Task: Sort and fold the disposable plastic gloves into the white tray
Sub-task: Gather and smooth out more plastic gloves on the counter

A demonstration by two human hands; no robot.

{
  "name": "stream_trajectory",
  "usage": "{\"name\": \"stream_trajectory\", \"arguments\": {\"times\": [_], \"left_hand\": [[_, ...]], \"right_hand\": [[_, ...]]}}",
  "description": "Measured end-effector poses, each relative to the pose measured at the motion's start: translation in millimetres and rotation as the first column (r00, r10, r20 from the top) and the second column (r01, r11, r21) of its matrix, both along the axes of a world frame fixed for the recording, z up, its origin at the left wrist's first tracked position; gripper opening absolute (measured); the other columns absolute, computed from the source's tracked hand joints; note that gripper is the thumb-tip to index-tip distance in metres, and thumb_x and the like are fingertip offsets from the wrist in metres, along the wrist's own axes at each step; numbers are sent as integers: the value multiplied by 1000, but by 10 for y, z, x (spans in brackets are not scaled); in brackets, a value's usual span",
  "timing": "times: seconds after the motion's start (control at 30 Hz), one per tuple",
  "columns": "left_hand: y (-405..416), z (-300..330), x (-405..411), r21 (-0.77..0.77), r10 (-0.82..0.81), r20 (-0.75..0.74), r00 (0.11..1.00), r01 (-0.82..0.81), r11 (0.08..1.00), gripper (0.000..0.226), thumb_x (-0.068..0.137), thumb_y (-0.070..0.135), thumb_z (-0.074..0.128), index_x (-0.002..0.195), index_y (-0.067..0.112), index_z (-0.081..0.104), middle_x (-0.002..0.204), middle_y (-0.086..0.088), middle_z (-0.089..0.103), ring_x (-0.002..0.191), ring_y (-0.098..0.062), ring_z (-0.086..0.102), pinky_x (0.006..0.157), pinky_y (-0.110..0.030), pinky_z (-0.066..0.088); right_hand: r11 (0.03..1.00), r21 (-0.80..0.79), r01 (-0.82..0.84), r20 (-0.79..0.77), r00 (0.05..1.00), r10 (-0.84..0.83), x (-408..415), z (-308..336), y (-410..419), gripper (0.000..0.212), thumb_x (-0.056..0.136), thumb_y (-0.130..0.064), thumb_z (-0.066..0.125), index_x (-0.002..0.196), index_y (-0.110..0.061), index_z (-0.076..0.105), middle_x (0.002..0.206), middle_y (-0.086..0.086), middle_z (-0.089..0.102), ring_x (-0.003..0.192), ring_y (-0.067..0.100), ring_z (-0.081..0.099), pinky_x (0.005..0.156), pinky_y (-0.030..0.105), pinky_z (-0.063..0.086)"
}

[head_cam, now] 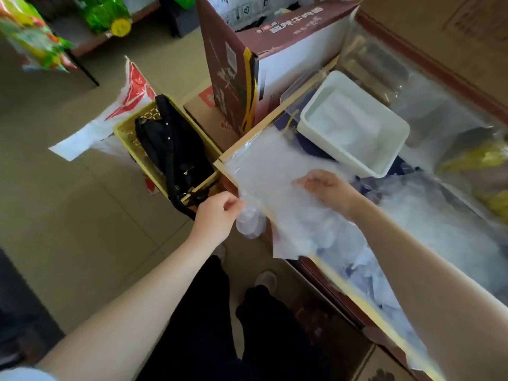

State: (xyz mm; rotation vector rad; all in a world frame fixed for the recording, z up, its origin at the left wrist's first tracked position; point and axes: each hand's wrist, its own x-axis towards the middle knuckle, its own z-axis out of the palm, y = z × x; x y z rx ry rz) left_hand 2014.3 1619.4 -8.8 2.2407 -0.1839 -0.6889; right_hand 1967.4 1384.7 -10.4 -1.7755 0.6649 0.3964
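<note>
1. My left hand (217,213) reaches forward off the bench (248,141) edge; its grip is clenched in a pinch on the near corner of a clear plastic glove (264,171), thumb against fingertips.
2. My right hand (327,189) reaches across from the right, palm down, fingers curled and pinching the same glove nearer its middle; the wrist sits over the bench.
3. The glove lies spread flat on the bench between the two grips; its finger end hangs crumpled over the edge just below my left hand.
4. The white tray (354,149) stands beyond my right hand, near but apart; pale folded gloves lie in its bottom.
5. A heap of loose gloves (428,215) lies on the bench to the right of my right forearm.
6. A yellow basket (125,133) on the floor holds a black bag (170,141).
</note>
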Motion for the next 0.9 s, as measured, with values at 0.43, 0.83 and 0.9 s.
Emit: {"name": "stream_trajectory", "arguments": {"times": [0.43,0.83,0.9], "left_hand": [[-55,-124,-169,63,148,-150,978,-140,988,25,91,36,53,92,11,53,70,4,43,66,-13,50,53,-17,32],[-244,-154,304,-71,368,-488,791,-456,887,72,88,68,11,79,17,61,82,-1,67,82,-16,64,82,-33,45],[-251,-155,352,-19,366,-469,804,-423,906,77,86,71,15,78,12,65,78,-5,70,81,-19,66,82,-35,51]], "right_hand": [[988,116,-98,119,989,84,187,467,-143,13,93,-7,52,93,-5,66,74,-10,66,38,1,35,41,10,25],[758,-606,-239,-12,956,293,829,-141,218,20,92,-29,54,82,-11,50,88,7,57,82,28,53,66,34,42],[702,-648,-296,-40,934,356,849,-183,211,15,92,-26,53,86,-13,51,94,9,58,87,31,54,64,32,38]]}}
